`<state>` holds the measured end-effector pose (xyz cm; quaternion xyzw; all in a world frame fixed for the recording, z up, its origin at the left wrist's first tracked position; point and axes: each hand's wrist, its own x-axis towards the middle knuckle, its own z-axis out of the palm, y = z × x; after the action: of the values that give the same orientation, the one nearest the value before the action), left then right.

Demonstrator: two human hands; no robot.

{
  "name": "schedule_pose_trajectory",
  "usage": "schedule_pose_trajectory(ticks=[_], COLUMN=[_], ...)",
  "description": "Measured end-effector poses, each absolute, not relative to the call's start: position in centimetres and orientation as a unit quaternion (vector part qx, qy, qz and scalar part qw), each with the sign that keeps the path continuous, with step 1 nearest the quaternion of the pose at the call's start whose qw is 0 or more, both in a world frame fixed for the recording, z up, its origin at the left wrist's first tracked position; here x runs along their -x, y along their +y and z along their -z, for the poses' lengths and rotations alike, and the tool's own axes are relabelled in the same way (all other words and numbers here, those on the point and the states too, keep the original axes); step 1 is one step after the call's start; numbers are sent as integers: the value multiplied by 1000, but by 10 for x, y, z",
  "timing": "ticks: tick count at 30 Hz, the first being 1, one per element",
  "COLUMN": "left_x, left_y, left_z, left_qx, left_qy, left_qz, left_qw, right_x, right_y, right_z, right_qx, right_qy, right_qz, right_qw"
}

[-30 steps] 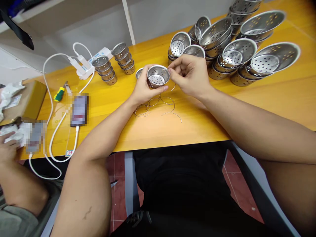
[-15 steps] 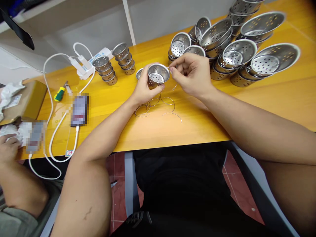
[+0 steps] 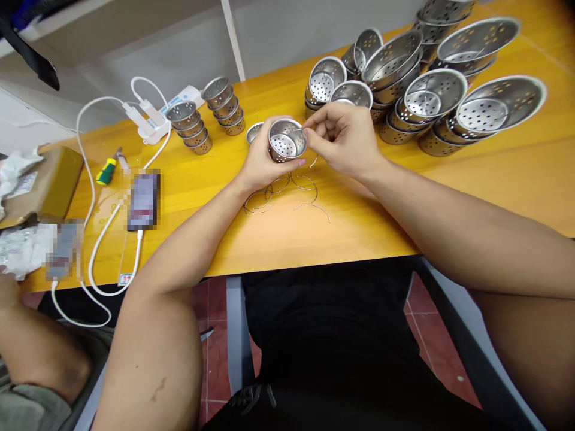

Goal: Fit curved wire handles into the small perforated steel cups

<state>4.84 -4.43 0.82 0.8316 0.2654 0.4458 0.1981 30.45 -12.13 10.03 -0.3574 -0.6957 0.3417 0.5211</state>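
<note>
My left hand (image 3: 262, 157) is wrapped round a small perforated metal cup (image 3: 284, 145), its open top tilted toward me. At the cup's right rim, my right hand (image 3: 344, 136) pinches a thin metal wire (image 3: 297, 130), whose end reaches over the rim into the cup. Several curved wires (image 3: 309, 205) lie on the table below the cup. Another small metal cup (image 3: 254, 132) is partly hidden behind my left hand.
Stacks of perforated cups (image 3: 435, 99) crowd the back right; two smaller stacks (image 3: 193, 129) stand back left. A power strip (image 3: 155, 123), white cables, a phone (image 3: 144, 202), a green-yellow screwdriver (image 3: 106, 172) and a cardboard box (image 3: 58, 182) are left. Another person's arm (image 3: 42, 341) is at far left.
The wire in my right hand now extends over the rim into the cup, which is tilted slightly more toward me. The other person's hand has drawn back to the left.
</note>
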Motion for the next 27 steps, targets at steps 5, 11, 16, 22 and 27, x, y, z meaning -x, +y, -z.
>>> schedule_pose_trajectory(ticks=[5, 11, 16, 22, 27], left_x=[-54, -55, -56, -53, -48], left_y=[-52, -58, -62, -65, -60], left_z=[-15, -22, -27, -30, -27], left_qx=[-840, -847, -848, -845, -822], left_qy=[237, 246, 239, 249, 259], left_qz=[-436, -419, -416, -402, -412], left_qw=[218, 214, 225, 250, 297], right_x=[-303, -303, -302, -303, -307], right_y=[-119, -117, -114, -120, -129], right_z=[-98, -95, -92, -103, -117], right_qx=[370, 373, 370, 348, 327], right_qy=[-699, -700, -693, -697, -701], right_qz=[-309, -291, -304, -335, -420], right_qw=[528, 535, 538, 530, 475])
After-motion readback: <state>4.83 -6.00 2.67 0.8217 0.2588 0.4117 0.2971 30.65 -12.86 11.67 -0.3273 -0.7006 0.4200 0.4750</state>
